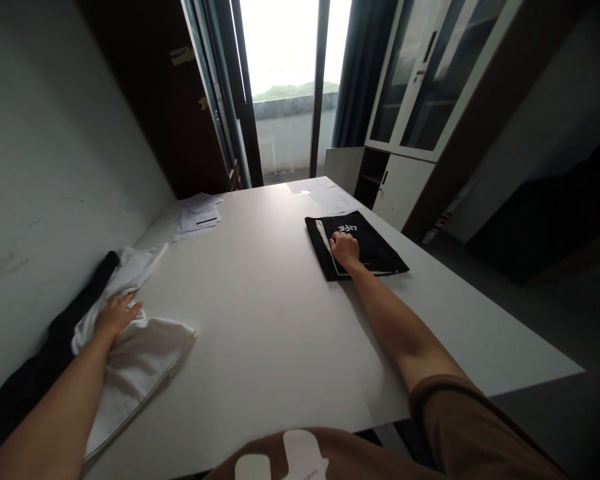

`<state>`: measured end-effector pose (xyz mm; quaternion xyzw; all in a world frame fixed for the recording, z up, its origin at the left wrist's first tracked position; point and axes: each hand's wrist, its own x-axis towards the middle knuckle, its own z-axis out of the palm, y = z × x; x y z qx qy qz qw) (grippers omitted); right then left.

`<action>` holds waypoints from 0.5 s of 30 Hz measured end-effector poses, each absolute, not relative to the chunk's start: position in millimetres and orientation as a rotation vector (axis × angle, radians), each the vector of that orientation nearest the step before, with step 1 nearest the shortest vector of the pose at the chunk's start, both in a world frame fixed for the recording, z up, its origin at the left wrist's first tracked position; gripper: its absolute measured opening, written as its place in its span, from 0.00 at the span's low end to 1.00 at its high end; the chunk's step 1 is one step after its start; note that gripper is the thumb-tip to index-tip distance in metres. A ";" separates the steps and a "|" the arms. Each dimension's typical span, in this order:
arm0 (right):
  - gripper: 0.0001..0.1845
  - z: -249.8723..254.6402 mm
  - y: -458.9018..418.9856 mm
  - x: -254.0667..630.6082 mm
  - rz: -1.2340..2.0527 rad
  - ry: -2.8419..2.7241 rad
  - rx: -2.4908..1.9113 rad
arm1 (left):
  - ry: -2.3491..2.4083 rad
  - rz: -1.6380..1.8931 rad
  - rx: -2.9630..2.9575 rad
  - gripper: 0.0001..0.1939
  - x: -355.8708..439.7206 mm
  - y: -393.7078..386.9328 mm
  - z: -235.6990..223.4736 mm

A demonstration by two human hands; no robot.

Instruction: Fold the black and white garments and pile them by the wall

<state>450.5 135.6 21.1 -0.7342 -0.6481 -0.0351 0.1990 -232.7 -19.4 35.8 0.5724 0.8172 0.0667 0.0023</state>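
On the left side of the table, my left hand (117, 313) lies on a crumpled white garment (147, 350), its fingers stretched out and spread. A dark piece of cloth (50, 357) is bunched beside it, against the wall. Farther off to the right, a folded black garment (377, 243) with white lettering and a pale strip along its left side lies flat. My right hand (345, 248) rests on it with curled fingers, closed on the cloth near the lettering. The fingertips are hidden beneath the hand.
The white table (260, 293) has loose papers (199, 217) at its far left and more sheets (330, 197) at the far right. A wall borders the left. Behind stand a sliding glass door (285, 80) and a white cabinet (410, 180) with one lower door open.
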 end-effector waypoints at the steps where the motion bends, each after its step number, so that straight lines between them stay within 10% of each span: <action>1: 0.14 21.6 135.0 447.9 -0.103 -1.826 -2.049 | 2.587 0.220 1.772 0.18 -234.5 -22.1 35.3; 15: 0.24 56.0 143.2 523.6 0.174 -2.263 -2.149 | 1.623 -0.014 1.499 0.33 -176.0 -98.5 53.6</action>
